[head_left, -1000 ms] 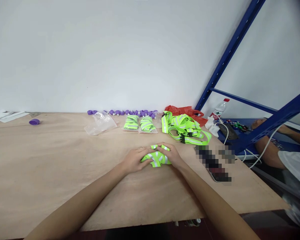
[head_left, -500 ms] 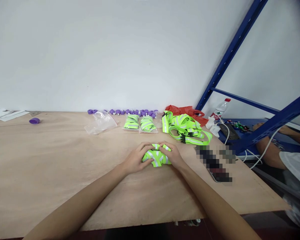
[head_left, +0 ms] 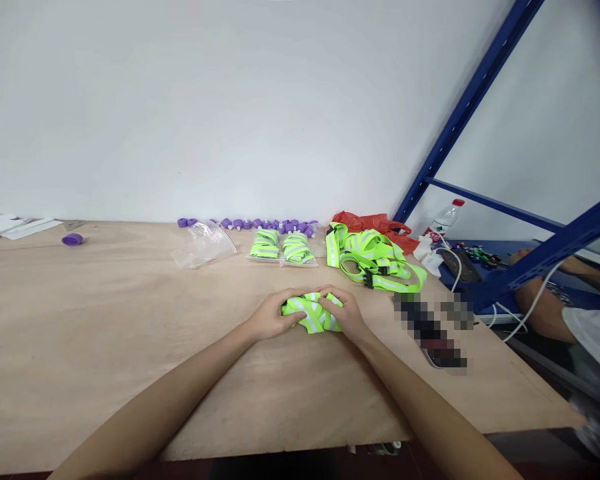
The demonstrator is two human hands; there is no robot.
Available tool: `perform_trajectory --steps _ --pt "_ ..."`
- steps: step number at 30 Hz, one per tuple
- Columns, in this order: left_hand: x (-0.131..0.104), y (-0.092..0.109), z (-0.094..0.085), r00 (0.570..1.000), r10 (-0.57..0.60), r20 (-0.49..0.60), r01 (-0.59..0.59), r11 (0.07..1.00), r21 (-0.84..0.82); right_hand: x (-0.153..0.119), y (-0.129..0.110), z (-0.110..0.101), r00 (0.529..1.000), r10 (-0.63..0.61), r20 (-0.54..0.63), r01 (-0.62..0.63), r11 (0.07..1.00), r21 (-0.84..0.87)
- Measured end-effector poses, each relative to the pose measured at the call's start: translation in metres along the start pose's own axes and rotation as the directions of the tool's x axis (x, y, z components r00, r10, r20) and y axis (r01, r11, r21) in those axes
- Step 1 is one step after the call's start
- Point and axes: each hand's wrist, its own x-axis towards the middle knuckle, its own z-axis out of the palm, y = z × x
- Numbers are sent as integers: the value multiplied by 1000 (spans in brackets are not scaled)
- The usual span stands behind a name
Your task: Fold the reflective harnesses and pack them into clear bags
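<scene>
A folded bundle of neon-yellow reflective strap (head_left: 312,315) rests on the wooden table (head_left: 130,320) between my hands. My left hand (head_left: 276,316) grips its left end, thumb across the front and fingers behind. On the other end, my right hand (head_left: 344,311) is closed with its thumb on top. Beyond them lie two clear bags (head_left: 297,249) packed with the same strap. To the right of these is a loose heap of neon reflective straps (head_left: 375,253) with black buckles. An unfilled clear plastic bag (head_left: 206,245) lies left of the packed ones.
Purple caps (head_left: 280,225) line the wall, and a single purple cap (head_left: 73,239) lies far left. A red plastic bag (head_left: 375,225) sits behind the heap. A blurred-out phone-like object (head_left: 433,333), a bottle (head_left: 446,219) and a blue metal frame (head_left: 470,107) stand right, near another person's arm (head_left: 540,307).
My left hand has shifted slightly, its fingers now further behind the bundle's left end. Both hands keep hold of the bundle. The whole view has moved a little.
</scene>
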Motion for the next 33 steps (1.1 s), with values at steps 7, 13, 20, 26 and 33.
perform_trajectory --steps 7,13,20,26,33 --pt "-1 -8 2 993 -49 -112 51 999 14 -1 -4 4 999 -39 -21 37 996 -79" --pt "-1 -9 1 983 -71 -169 74 997 13 0 2 0 998 55 -20 -54 996 73" --pt "-2 -8 0 987 -23 -158 31 998 51 2 16 0 977 212 7 -205 934 293" --pt "-2 -2 -1 996 16 -87 -10 998 59 0 12 -1 989 146 29 -149 981 127" --pt "-1 -8 -1 992 -44 -116 50 998 48 -7 4 -2 982 -186 18 185 947 -263"
